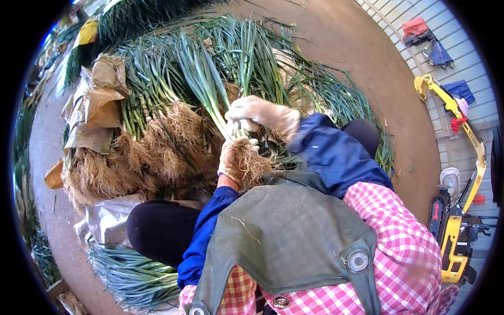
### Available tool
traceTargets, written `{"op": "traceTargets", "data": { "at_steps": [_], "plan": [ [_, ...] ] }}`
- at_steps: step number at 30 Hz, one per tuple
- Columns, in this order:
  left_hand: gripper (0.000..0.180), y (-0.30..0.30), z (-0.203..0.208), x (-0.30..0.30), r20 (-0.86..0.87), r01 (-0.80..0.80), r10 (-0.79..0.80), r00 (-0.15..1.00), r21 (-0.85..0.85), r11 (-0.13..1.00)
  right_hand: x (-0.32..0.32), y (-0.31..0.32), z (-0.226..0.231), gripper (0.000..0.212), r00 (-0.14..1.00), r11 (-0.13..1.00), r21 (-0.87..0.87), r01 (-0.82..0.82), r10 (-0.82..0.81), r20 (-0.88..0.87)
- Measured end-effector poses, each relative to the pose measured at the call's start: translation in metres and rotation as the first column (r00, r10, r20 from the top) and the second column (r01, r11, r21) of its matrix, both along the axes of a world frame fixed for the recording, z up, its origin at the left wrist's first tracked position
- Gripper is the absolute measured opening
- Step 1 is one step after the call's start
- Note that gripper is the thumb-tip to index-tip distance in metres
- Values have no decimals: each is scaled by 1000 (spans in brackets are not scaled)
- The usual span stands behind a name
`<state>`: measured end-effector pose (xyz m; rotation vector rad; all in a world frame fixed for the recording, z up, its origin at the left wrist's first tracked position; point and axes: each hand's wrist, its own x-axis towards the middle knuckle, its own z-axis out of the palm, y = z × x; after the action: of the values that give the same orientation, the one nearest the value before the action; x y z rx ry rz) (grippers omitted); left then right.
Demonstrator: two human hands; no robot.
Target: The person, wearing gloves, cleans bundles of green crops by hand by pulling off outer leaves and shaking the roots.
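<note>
In front of my apron, my gloved left hand (pixel 234 160) is wrapped round a small bunch of green onions (pixel 202 73) just above the roots. The bunch's pale, stringy roots spill out to the right of that hand, and its leaves point up and away. Just above, my gloved right hand (pixel 262 114) has its fingers curled on the white stalks; exactly which stalks they pinch is partly hidden. Directly behind both hands lies a big heap of green onions (pixel 149 76), with tangled brown roots (pixel 173 131) toward me.
Brown paper wrapping (pixel 102 100) stands at the heap's left end. Beside my left knee, more green onions (pixel 134 275) lie near a silvery sheet (pixel 111 216). A yellow mini excavator (pixel 455 244) stands by the corrugated wall at right, where clothes (pixel 438 52) hang.
</note>
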<state>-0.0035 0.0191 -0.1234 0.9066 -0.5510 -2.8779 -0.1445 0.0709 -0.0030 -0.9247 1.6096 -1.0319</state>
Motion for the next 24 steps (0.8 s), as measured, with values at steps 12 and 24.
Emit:
{"op": "traceTargets", "data": {
  "at_steps": [12,24],
  "plan": [
    [34,12,10,-24,-158,42,-12,987,187,981,-74,66,-103,35,539,984,154,-92,-81,838],
    [16,13,7,-18,-45,3,-1,999,33,999,-26,32,-79,27,900,938,202,280,-330,284]
  ]
}}
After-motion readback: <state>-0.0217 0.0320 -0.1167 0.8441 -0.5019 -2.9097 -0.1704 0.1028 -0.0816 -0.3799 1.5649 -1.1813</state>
